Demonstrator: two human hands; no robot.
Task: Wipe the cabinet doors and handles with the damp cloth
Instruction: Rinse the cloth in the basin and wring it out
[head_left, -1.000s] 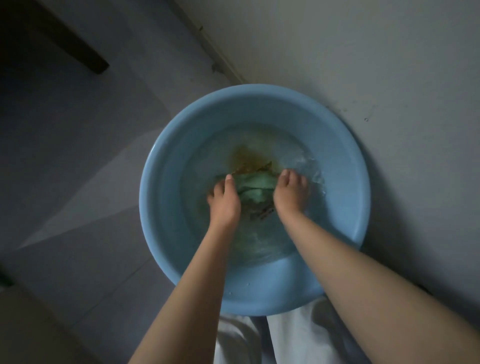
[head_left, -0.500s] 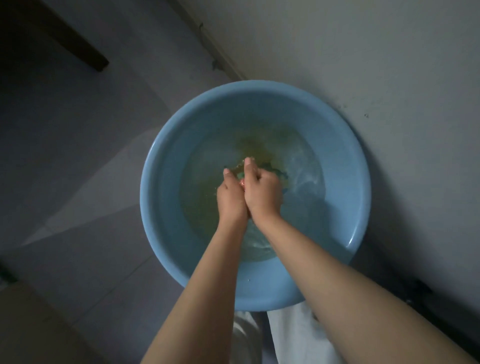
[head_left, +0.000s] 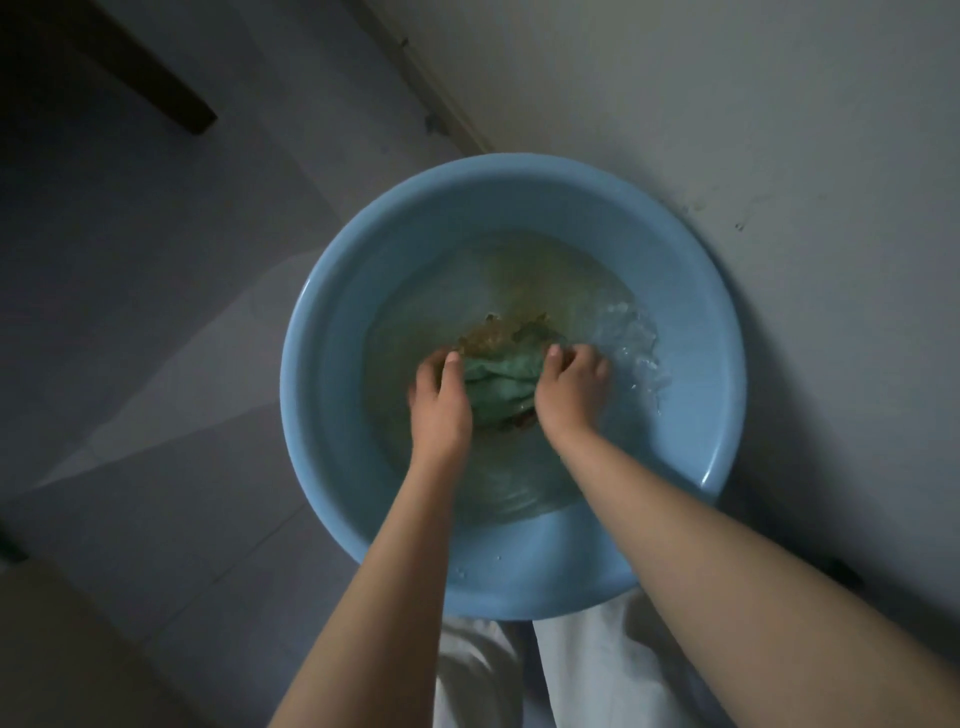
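A round blue basin (head_left: 332, 332) sits on the floor, holding shallow water tinted brownish near the middle. A green cloth (head_left: 501, 384) with brown-orange patches lies bunched in the water. My left hand (head_left: 439, 402) grips the cloth's left end with curled fingers. My right hand (head_left: 569, 392) grips its right end, fingers curled into the water. The cloth is stretched between the two hands. No cabinet door or handle is in view.
A pale wall (head_left: 753, 130) runs right behind the basin, meeting the grey tiled floor (head_left: 156, 312) along a skirting line. A dark furniture leg (head_left: 156, 88) stands at the upper left. My light trousers (head_left: 571, 670) show below the basin.
Half a second ago my hands were pressed together over the cloth; they have now pulled apart, spreading the cloth between them. Water ripples at the right of the basin.
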